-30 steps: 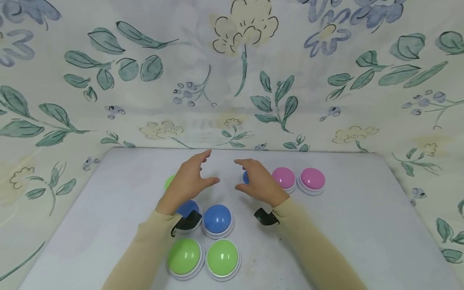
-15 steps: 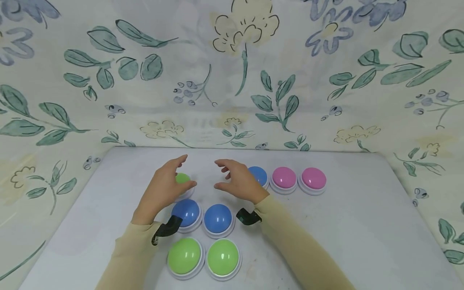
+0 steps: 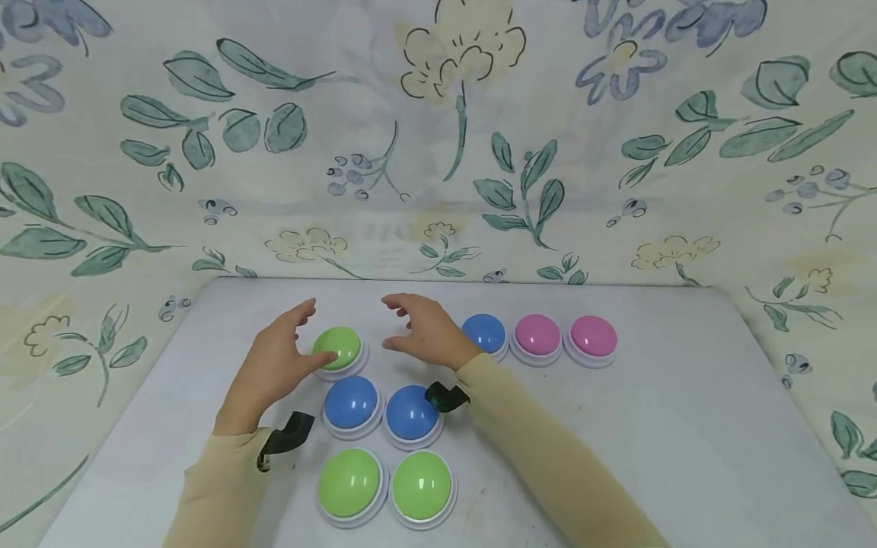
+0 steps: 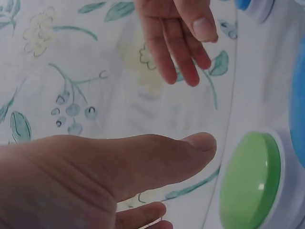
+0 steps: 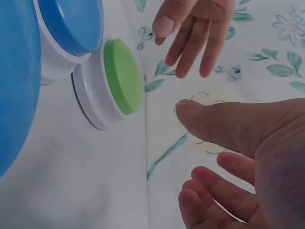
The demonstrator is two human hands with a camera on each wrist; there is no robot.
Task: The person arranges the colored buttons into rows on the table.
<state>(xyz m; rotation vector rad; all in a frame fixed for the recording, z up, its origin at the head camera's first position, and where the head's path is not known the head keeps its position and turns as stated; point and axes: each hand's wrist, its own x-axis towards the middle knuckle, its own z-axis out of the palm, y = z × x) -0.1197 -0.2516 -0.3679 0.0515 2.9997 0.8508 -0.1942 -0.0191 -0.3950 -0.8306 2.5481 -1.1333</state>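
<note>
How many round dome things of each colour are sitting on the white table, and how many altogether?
Round green domes on white bases: 3
Round blue domes on white bases: 3
Round pink domes on white bases: 2
Total: 8

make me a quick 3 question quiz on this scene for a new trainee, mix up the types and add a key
1. How many blue buttons show in the head view?

2. True or false: neither the left hand nor the right hand holds a button.

3. What colour is the pair of buttons nearest the person?
A) pink
B) blue
C) green

Key: 1. three; 2. true; 3. C
</note>
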